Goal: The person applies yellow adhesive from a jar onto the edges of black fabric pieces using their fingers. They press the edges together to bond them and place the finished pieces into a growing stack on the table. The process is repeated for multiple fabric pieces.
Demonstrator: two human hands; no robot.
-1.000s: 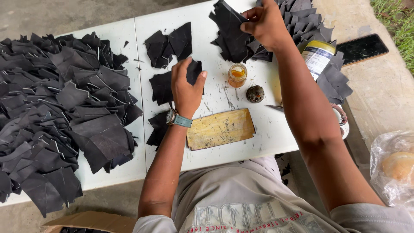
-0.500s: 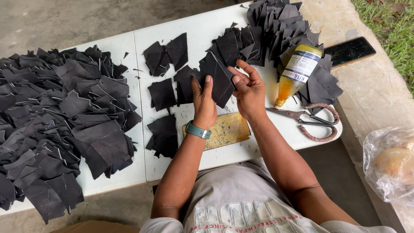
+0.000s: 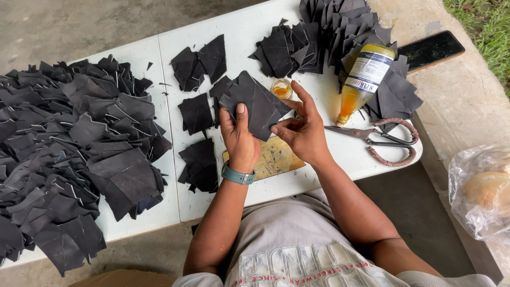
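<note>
A dark, roughly square piece of cut leather-like sheet (image 3: 254, 103) was held tilted just above the white folding table (image 3: 159, 53), between the two hands. The left hand (image 3: 240, 139) gripped its lower left edge, thumb pressed flat on the upper face and fingers curled beneath. The right hand (image 3: 303, 130) pinched the lower right edge between thumb and bent forefinger, its other fingers spread and raised. A teal wristwatch (image 3: 237, 175) sat on the left wrist.

Directly under the hands lay a yellowish, stained flat board (image 3: 276, 158) on the table. Just beyond the held piece stood a small glass jar of orange liquid (image 3: 281, 87). To the right of the hands lay an amber bottle with a white label (image 3: 364, 79) on its side, partly resting on dark pieces, and near it a pair of scissors with rusty red handles (image 3: 385, 141), blades pointing towards the right hand. A black phone (image 3: 431, 49) lay at the far right on the concrete ledge.

Small groups of dark cut pieces (image 3: 199, 66) lay to the left of the hands, a stacked bunch (image 3: 319, 34) sat at the far edge, and a large heap of them (image 3: 69, 154) covered the table's left part. A clear plastic bag (image 3: 481, 191) lay on the ground at the right.
</note>
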